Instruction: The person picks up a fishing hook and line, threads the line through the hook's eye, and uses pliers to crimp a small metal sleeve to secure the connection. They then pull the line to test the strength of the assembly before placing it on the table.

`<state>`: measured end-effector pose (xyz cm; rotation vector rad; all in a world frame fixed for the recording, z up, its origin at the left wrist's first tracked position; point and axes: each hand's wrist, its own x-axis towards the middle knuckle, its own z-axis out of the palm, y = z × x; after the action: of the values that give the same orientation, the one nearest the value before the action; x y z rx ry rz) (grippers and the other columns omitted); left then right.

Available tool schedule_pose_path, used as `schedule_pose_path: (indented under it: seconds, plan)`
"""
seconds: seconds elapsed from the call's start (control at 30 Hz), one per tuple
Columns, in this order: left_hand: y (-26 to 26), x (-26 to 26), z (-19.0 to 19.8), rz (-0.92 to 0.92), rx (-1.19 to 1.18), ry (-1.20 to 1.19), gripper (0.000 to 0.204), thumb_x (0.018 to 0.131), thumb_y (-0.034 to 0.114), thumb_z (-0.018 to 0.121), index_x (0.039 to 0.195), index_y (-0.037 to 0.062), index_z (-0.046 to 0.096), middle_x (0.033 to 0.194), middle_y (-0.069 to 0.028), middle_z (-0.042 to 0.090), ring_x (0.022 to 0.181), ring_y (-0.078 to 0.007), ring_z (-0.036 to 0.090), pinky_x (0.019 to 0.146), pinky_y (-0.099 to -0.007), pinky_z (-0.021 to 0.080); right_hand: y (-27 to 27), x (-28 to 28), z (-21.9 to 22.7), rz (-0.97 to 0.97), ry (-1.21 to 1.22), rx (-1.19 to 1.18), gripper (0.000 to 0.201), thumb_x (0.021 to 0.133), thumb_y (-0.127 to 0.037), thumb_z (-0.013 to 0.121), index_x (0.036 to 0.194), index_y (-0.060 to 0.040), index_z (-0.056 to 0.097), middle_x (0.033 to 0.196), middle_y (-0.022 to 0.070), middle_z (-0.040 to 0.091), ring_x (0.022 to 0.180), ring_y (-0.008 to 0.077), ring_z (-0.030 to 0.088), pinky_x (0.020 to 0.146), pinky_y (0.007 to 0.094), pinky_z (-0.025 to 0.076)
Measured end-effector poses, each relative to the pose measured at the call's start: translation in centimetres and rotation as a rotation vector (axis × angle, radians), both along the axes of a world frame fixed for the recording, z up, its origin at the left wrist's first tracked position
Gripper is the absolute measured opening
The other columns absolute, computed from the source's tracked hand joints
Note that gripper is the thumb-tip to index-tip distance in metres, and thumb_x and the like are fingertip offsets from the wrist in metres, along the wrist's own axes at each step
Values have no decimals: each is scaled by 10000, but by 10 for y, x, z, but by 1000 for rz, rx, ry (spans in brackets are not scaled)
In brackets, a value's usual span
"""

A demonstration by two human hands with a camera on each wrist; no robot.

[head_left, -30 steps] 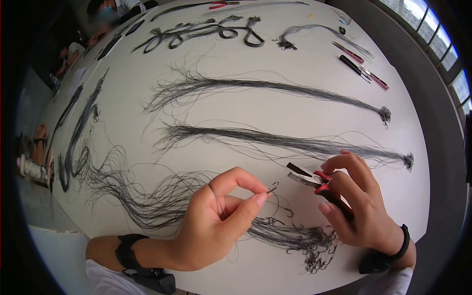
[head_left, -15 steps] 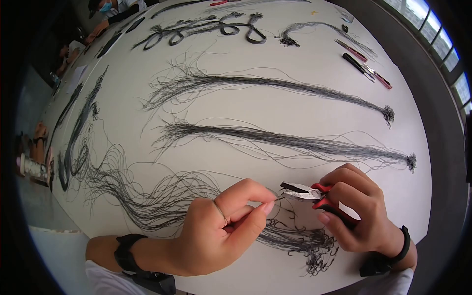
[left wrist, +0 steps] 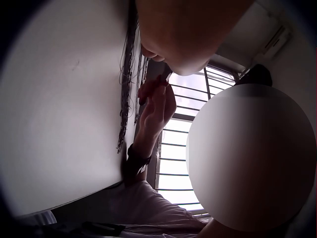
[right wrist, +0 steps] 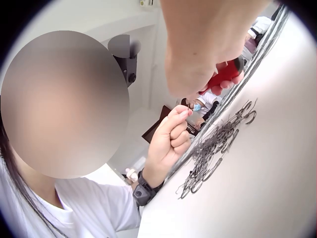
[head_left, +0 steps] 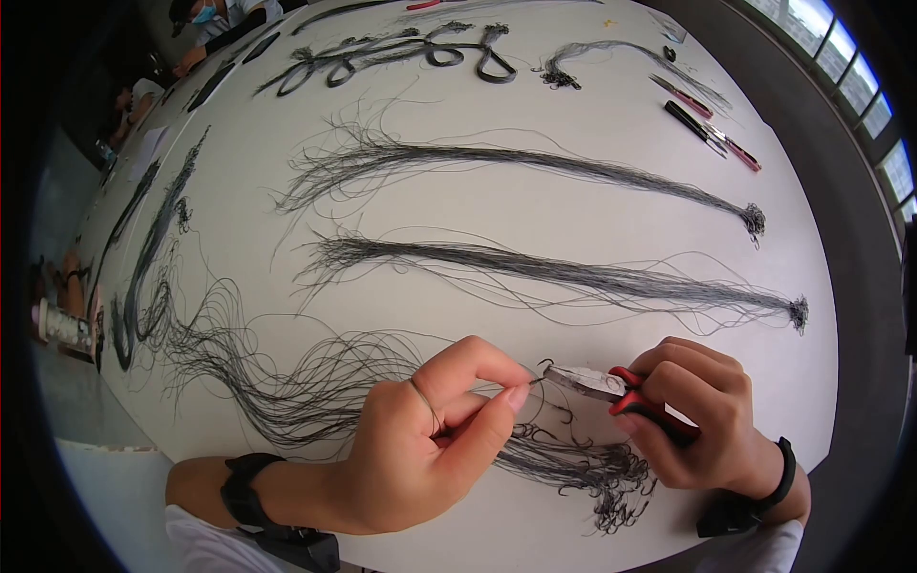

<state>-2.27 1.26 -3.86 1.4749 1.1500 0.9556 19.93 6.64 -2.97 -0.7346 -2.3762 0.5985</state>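
Note:
My left hand (head_left: 420, 458) pinches a dark fish hook (head_left: 546, 363) between thumb and forefinger, its bend sticking out past the fingertips. A line loops round that forefinger. My right hand (head_left: 702, 411) grips red-and-black pliers (head_left: 654, 420), whose jaws are closed and meet the hook just beyond the left fingertips. Under the hands lies a bundle of dark fishing lines (head_left: 287, 411), with a cluster of hooks (head_left: 621, 487) at its right end. In the right wrist view this hook cluster (right wrist: 213, 148) lies on the table below the left hand (right wrist: 171, 141).
Two more line bundles (head_left: 535, 267) (head_left: 573, 172) stretch across the white table (head_left: 478, 210). Looped bundles (head_left: 439, 57) lie at the back. Pliers and cutters (head_left: 707, 134) rest at the far right. Another person (head_left: 224, 24) sits at the far left edge.
The pliers have moved left and down to the hook, and their jaws have closed. My left hand has shifted slightly right, still pinching the hook.

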Motion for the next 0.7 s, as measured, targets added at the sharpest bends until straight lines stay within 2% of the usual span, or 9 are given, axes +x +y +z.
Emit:
schedule_pose_path:
  seconds: [0.1,0.23,0.43,0.7]
  plan:
    - [0,1,2,27,-106,-75,65,900,-6,483,964,-20,478,521,62,445,447,37,308,417,-165,194,-1,-1,-1,-14,12,-12,221,641,-38,727,712,-15,518,652,94,520,501,230,485,429,308,389]
    - [1,1,0,31,-119,-107,67,901,-6,481,967,-17,477,522,67,438,448,38,305,415,-167,192,-4,-1,-1,-37,-1,-76,202,668,-33,712,707,-8,516,643,99,521,499,229,486,434,303,386]
    - [0,0,-1,-12,4,-17,77,903,-2,483,978,-10,467,526,64,439,449,38,304,413,-170,191,-9,-2,-1,-107,42,-219,166,699,-16,685,701,-6,519,628,106,522,495,233,482,444,299,381]
    - [1,2,0,47,-123,-129,55,912,15,475,961,-4,460,524,60,429,447,26,313,418,-168,206,-14,-6,-1,-148,41,-235,161,714,-14,676,695,-2,517,617,101,516,493,227,478,450,297,380]
